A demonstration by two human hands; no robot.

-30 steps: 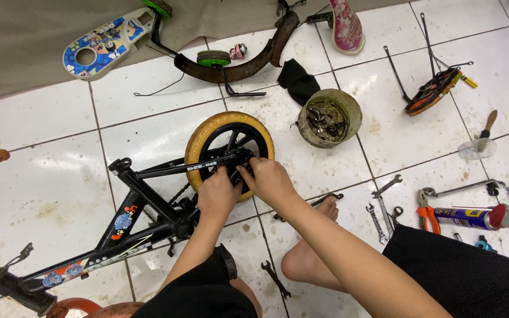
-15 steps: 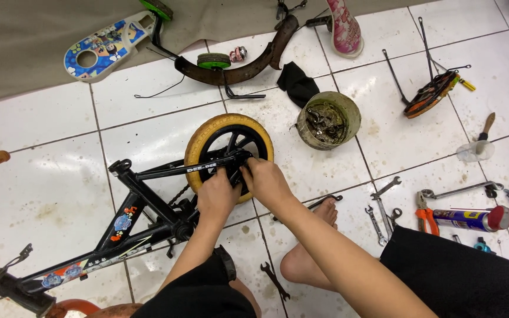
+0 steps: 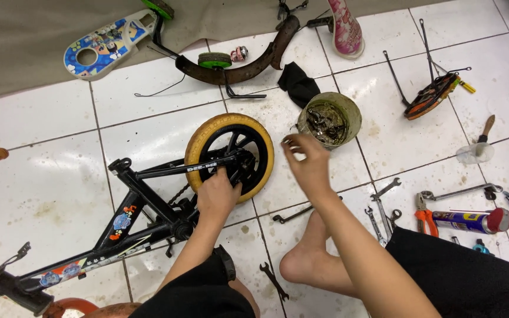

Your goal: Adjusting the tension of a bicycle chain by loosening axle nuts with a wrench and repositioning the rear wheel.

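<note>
White floor tiles (image 3: 48, 194), stained with grease, carry everything in your head view. Your small bike's yellow-tyred wheel (image 3: 229, 154) lies flat at centre, stiff, probably light and greasy; grip its black frame (image 3: 148, 203), not the spokes. Your left hand (image 3: 216, 197) presses on the hub, fingers curled. Your right hand (image 3: 308, 162) hovers beside the grease tub (image 3: 329, 119), fingers loosely pinched; whether they hold anything, you cannot tell.

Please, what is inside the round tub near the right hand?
The tub holds dark, greasy metal parts in a heap; single pieces are too blurred to name. The right hand hovers just before its rim. The bottom is covered.
</note>
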